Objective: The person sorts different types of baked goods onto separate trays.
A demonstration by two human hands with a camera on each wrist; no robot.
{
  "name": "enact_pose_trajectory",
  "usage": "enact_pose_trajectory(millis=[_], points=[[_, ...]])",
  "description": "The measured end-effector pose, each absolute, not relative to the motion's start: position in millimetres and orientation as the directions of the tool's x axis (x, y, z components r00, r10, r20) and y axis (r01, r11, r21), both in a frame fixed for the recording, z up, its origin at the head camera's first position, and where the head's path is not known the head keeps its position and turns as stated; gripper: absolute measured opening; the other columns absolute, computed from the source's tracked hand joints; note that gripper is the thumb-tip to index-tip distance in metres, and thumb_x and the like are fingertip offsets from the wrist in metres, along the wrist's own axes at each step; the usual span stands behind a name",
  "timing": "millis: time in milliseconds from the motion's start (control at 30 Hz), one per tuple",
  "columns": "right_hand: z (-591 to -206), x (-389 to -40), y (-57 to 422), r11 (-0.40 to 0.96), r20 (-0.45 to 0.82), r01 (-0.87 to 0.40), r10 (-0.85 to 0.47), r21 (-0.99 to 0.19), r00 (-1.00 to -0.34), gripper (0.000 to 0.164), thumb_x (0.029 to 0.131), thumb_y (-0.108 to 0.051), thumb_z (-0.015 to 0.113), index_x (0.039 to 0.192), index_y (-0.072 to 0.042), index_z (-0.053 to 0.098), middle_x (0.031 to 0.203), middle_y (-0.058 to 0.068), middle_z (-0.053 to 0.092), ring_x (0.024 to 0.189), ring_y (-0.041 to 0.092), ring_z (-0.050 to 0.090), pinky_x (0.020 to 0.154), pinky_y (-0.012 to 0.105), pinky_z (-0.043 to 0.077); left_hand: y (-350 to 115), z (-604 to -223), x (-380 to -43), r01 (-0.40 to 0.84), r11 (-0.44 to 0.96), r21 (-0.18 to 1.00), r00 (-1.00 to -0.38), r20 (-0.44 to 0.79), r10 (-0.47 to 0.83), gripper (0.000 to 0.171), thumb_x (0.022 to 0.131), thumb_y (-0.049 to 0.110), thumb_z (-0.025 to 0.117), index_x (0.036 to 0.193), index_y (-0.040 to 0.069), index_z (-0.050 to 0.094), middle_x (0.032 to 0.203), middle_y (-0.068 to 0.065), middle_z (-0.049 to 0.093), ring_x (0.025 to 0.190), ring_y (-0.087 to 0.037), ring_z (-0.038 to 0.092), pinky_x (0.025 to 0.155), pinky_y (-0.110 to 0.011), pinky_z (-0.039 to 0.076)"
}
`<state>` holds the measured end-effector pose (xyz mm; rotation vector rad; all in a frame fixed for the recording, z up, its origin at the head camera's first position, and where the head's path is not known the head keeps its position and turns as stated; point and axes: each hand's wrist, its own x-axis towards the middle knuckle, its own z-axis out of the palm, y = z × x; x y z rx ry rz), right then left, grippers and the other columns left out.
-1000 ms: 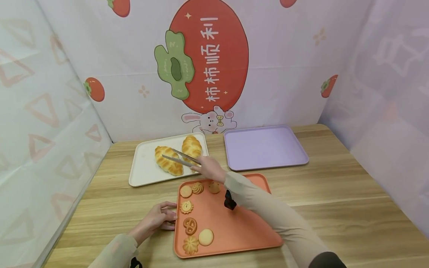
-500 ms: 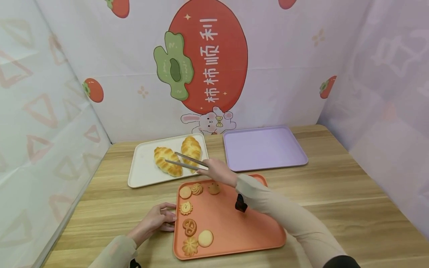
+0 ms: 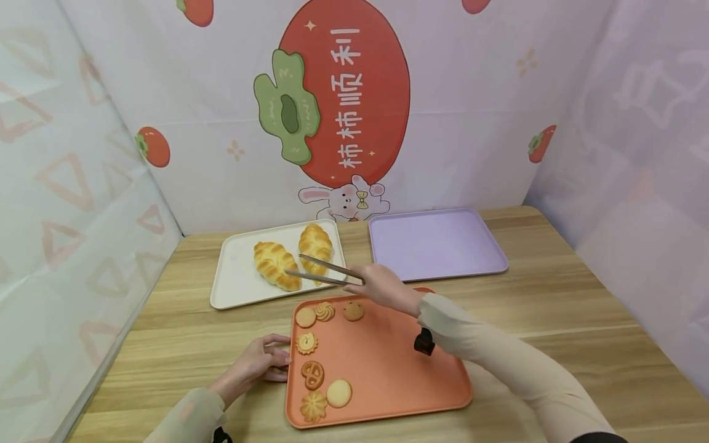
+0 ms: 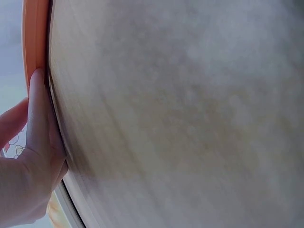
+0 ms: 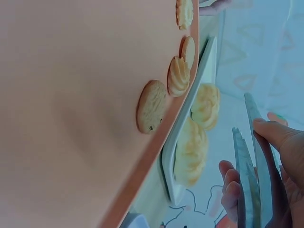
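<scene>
My right hand (image 3: pixel 384 288) grips metal tongs (image 3: pixel 335 267), their two arms apart with nothing between the tips. The tongs (image 5: pixel 245 166) reach over the front right of a white tray (image 3: pixel 235 274). Two croissants lie on that tray, a left croissant (image 3: pixel 276 266) and a right croissant (image 3: pixel 316 241); the tongs partly cover the right one in the head view. My left hand (image 3: pixel 253 364) touches the left rim of an orange tray (image 3: pixel 393 375) with its fingertips. In the left wrist view, one straight finger (image 4: pixel 38 111) lies against this rim.
Several cookies line the orange tray's left and far sides, among them a pretzel (image 3: pixel 312 375), a round pale cookie (image 3: pixel 339 393) and a chip cookie (image 3: pixel 353 311). A purple tray (image 3: pixel 437 243) stands at the back right of the wooden table (image 3: pixel 565 320), before a printed backdrop.
My right hand has moved rightward and slightly nearer with the tongs, whose tips have drawn away from the left croissant. The croissants stay on the white tray. My left hand has not moved.
</scene>
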<state>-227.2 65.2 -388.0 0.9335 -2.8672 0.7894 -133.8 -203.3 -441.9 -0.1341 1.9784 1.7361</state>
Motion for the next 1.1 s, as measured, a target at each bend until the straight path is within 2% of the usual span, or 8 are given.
enact_pose_trajectory(millis=[167,433,600,867,1000,1100], points=[[-386,-220,78,0.686,0.198,-0.585,-0.561,-0.432,-0.804,0.027,0.082,-0.029,0.062,0.098,-0.008,0.061,0.064,-0.003,0.055,0.049,0.006,0.042,0.043,0.019,0.035,-204,-441,-134,-0.391,0.185,0.902,-0.871,-0.427,0.244,0.047,0.08,-0.006,0.056,0.121,-0.014,0.034,0.079,-0.009,0.059,0.067,-0.02,0.062,0.06,-0.035,0.055],[-385,-209,95,0.68,0.216,-0.621,-0.588,-0.39,-0.78,0.026,0.081,-0.029,0.062,0.096,-0.007,0.06,0.061,-0.006,0.047,0.051,0.006,0.039,0.045,0.019,0.033,-204,-441,-134,-0.392,0.19,0.9,-0.871,-0.43,0.239,0.048,0.08,-0.006,0.057,0.121,-0.014,0.034,0.08,-0.01,0.06,0.069,-0.02,0.062,0.06,-0.037,0.055],[-385,-200,107,0.686,0.22,-0.623,-0.587,-0.376,-0.779,0.031,0.081,-0.031,0.062,0.1,-0.006,0.06,0.061,-0.007,0.047,0.053,0.006,0.04,0.046,0.018,0.034,-203,-442,-134,-0.396,0.188,0.899,-0.87,-0.433,0.236,0.048,0.08,-0.006,0.057,0.121,-0.013,0.034,0.08,-0.01,0.059,0.069,-0.019,0.062,0.06,-0.036,0.055],[-392,-188,131,0.642,0.237,-0.634,-0.598,-0.43,-0.766,0.027,0.081,-0.027,0.063,0.096,-0.005,0.06,0.065,-0.006,0.049,0.054,0.004,0.04,0.046,0.016,0.035,-204,-443,-134,-0.387,0.171,0.906,-0.867,-0.421,0.267,0.047,0.081,-0.007,0.055,0.121,-0.015,0.032,0.08,-0.009,0.059,0.068,-0.019,0.062,0.061,-0.036,0.055],[-397,-183,144,0.635,0.247,-0.646,-0.605,-0.423,-0.757,0.031,0.08,-0.026,0.064,0.103,-0.005,0.06,0.064,-0.008,0.048,0.053,0.002,0.039,0.045,0.015,0.035,-204,-442,-134,-0.392,0.174,0.903,-0.868,-0.426,0.256,0.046,0.081,-0.007,0.053,0.122,-0.015,0.032,0.081,-0.01,0.059,0.068,-0.019,0.061,0.062,-0.036,0.055],[-398,-179,152,0.65,0.233,-0.638,-0.602,-0.412,-0.764,0.041,0.08,-0.026,0.064,0.113,-0.003,0.058,0.064,-0.009,0.047,0.052,0.001,0.037,0.044,0.015,0.035,-204,-442,-134,-0.394,0.176,0.902,-0.868,-0.429,0.251,0.046,0.081,-0.007,0.053,0.121,-0.014,0.032,0.082,-0.01,0.059,0.069,-0.019,0.061,0.062,-0.036,0.055]])
